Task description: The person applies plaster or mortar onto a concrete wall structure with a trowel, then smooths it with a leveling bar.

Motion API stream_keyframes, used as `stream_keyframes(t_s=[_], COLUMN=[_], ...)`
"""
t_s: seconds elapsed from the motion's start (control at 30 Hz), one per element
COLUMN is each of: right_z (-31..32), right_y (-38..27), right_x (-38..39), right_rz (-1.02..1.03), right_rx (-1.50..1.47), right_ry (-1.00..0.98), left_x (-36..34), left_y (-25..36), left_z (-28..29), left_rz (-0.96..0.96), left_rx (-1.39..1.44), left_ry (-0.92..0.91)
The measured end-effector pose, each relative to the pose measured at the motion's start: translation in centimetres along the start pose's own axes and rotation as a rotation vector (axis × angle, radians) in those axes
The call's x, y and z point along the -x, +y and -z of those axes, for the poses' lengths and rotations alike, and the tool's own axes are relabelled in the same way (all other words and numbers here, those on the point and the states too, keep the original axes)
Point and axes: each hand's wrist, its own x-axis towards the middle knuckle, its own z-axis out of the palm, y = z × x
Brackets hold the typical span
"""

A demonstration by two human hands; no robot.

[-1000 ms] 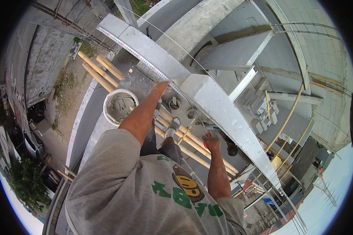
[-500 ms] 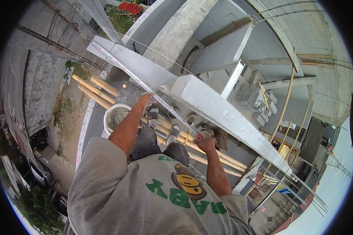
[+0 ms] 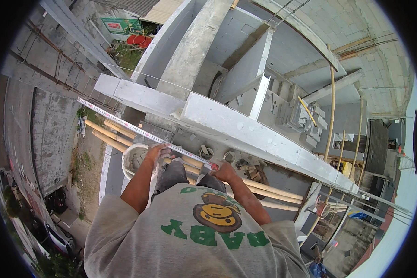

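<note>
A white tape measure blade (image 3: pixel 125 122) stretches out in a long diagonal from my body toward the far left. My right hand (image 3: pixel 225 172) is closed round the red tape case (image 3: pixel 214 167) at the near end. Farther along, my left hand (image 3: pixel 158 152) has its fingers closed at the blade, steadying it from below. The blade's free end hangs past the bamboo poles, apart from the pale block wall (image 3: pixel 250 129) in front of me. A white bucket (image 3: pixel 124 162) with grey mortar inside stands beside my left forearm.
Bamboo poles (image 3: pixel 278 195) run under my legs, high above the ground (image 3: pixel 88 185). Small buckets (image 3: pixel 206 151) and dark rags (image 3: pixel 255 173) lie along the wall's foot. A thin string (image 3: pixel 148 76) runs above the wall. Stacked blocks (image 3: pixel 306 125) lie beyond it.
Both hands have drawn back toward my body, the left one most. The tape blade has come away from the wall top and swung nearer and left. My head view has shifted.
</note>
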Motion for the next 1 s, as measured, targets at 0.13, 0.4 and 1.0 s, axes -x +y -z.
stream_keyframes(t_s=[0.13, 0.4, 1.0], right_z=[-0.2, 0.9, -2.4], right_y=[2.6, 8.7, 25.5], right_x=[1.8, 9.5, 17.8], right_rz=[0.131, 0.423, 0.286], right_rx=[-0.044, -0.328, -0.686], right_ry=[0.173, 0.254, 0.429], left_x=[2.2, 2.8, 9.5], left_y=[-1.5, -5.6, -8.9], left_z=[-4.8, -17.3, -35.1], left_rz=[-0.060, -0.073, -0.260], left_rx=[-0.169, -0.617, -0.940], left_ry=[-0.174, -0.318, -0.551])
